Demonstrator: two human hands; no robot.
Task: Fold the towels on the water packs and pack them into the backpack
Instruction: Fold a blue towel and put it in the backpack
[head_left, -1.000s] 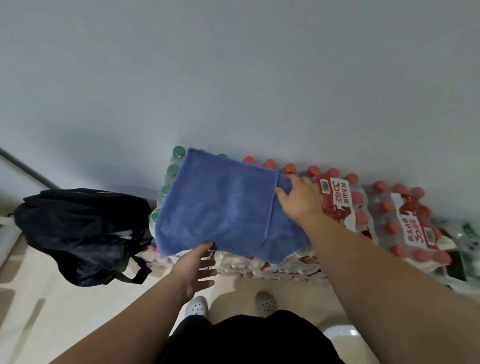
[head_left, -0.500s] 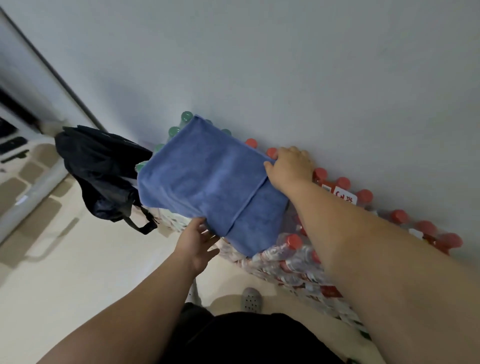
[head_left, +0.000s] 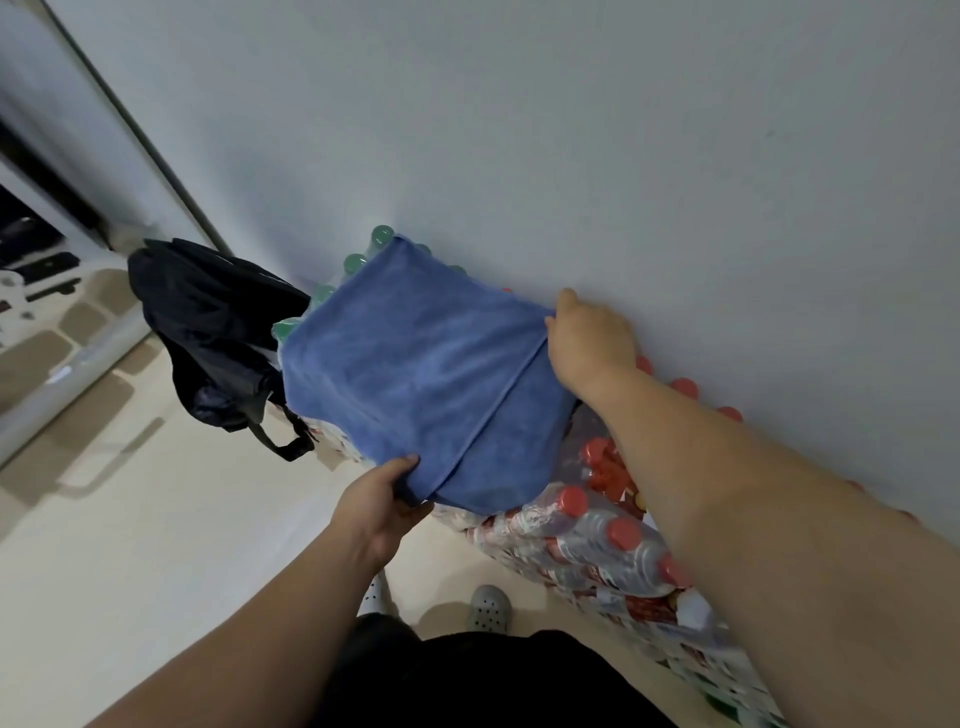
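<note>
A black backpack (head_left: 208, 332) sits to the left of both hands, up against the packs of water bottles (head_left: 597, 525). What is inside it cannot be seen. A strap loop hangs down from it toward the floor (head_left: 130, 519).

There is one blue towel (head_left: 421, 374). It lies folded on top of the water packs, between the two hands. One layer lies over another, and a seam line runs from the right hand down toward the left hand.

The left hand (head_left: 382, 506) holds the near corner of the towel — the thumb is on top and the fingers curl under the edge. The right hand (head_left: 589, 338) is at the far right corner, close to the wall (head_left: 571, 130). Its fingers bend down onto the towel's edge, but whether they pinch it or just press it cannot be told.

The packs are wrapped in clear plastic. Bottles with red caps show under and behind the right arm. A few bottles with green caps (head_left: 382, 236) peek out past the far left edge of the towel, beyond both hands. The towel covers most of the other bottles.

Below the hands are two grey shoes with holes (head_left: 488, 608) on the pale floor, and dark clothing at the bottom. Far to the left of the left hand is a doorway with brown mats (head_left: 88, 319).
</note>
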